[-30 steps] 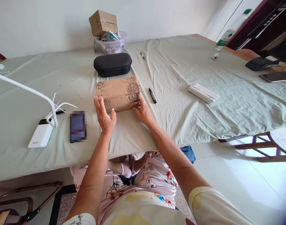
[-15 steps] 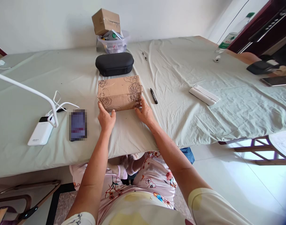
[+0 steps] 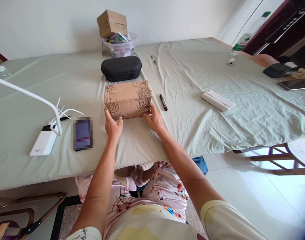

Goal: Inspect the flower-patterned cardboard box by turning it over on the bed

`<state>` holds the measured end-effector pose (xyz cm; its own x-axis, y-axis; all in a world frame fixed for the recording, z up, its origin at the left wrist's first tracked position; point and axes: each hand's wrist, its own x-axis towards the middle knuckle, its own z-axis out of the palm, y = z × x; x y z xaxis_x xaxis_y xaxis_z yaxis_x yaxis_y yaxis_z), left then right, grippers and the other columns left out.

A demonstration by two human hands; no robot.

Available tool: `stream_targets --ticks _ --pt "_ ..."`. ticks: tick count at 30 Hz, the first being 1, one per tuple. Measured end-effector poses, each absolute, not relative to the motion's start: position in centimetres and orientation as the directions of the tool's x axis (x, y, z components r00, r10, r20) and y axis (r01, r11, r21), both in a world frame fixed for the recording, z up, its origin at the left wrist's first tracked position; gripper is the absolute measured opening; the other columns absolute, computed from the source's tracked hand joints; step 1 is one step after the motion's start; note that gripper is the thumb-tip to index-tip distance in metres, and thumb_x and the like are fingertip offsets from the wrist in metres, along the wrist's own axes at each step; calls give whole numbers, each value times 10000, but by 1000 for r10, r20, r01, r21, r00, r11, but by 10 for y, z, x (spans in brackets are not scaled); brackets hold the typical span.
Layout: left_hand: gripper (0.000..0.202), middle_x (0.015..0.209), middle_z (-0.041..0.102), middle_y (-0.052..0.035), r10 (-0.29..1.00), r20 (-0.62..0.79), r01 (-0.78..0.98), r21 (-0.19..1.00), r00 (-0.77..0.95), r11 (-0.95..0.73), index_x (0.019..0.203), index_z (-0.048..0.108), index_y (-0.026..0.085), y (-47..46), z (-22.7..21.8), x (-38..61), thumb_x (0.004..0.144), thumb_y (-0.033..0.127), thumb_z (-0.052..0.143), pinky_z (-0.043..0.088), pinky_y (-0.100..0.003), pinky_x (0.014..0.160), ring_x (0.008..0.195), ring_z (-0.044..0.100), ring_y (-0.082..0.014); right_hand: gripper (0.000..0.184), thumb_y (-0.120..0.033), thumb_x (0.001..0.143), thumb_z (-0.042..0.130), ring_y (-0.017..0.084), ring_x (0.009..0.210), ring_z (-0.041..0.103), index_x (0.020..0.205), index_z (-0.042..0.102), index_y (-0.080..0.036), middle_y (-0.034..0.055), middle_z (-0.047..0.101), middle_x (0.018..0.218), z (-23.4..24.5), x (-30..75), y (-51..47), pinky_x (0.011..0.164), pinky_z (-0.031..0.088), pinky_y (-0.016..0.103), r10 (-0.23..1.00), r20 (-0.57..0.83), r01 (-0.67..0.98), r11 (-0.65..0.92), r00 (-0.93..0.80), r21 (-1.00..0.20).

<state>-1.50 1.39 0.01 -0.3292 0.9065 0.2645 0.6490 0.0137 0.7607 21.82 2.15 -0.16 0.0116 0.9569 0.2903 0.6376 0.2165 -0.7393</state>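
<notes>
A brown cardboard box [image 3: 127,100] with black scribbled circles near its corners rests on the cloth-covered table. My left hand [image 3: 113,126] grips its near left corner, thumb against the front face and fingers along the left side. At the near right corner my right hand [image 3: 154,119] holds the box in the same way, its fingertips partly hidden behind the side. Just right of the box lies a black marker [image 3: 163,102]. Behind it sits a black zippered case [image 3: 121,68].
A plastic basket [image 3: 122,50] carrying a small carton [image 3: 112,24] stands by the wall. Leftward are a white power bank [image 3: 44,141], a white lamp arm [image 3: 30,94] and a blurred phone-like item [image 3: 83,134]. Rightward lie a white device [image 3: 217,100], a bottle [image 3: 247,36] and a pen [image 3: 153,59].
Both hands stay on the box, which has not moved on the table. Only the camera view has shifted very slightly.
</notes>
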Motion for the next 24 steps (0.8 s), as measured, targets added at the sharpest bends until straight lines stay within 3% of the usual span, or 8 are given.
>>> stream_targets --ticks 10,16,21,24 --pt "824 1572 542 -215 856 372 650 758 -359 -57 1590 375 149 15 -3 -17 852 313 703 457 -467 1243 1445 560 -342 736 -357 895 585 284 1071 685 1602 443 -210 136 698 1311 0 222 22 1017 590 495 925 376 636 259 53 -727" --pt "870 1552 548 -212 835 430 653 748 -343 -117 1609 326 164 10 7 -14 873 404 725 489 -450 1187 1328 632 -330 819 -431 924 624 315 1163 659 1656 337 -203 162 673 1344 2 222 22 1085 552 532 888 452 653 295 82 -698" --pt "908 1545 507 -253 766 545 695 695 -341 -186 1591 345 111 4 12 -8 867 503 729 412 -488 1245 1448 515 -373 852 -594 978 616 339 1231 640 1670 292 -218 183 632 1425 4 216 19 1108 542 549 846 527 709 324 79 -627" --pt "879 1524 499 -256 738 590 694 680 -326 -237 1585 356 103 2 13 -7 888 514 700 452 -454 1211 1434 511 -348 863 -666 991 570 344 1229 642 1673 284 -221 182 615 1437 6 214 16 1105 545 567 826 559 722 345 68 -599"
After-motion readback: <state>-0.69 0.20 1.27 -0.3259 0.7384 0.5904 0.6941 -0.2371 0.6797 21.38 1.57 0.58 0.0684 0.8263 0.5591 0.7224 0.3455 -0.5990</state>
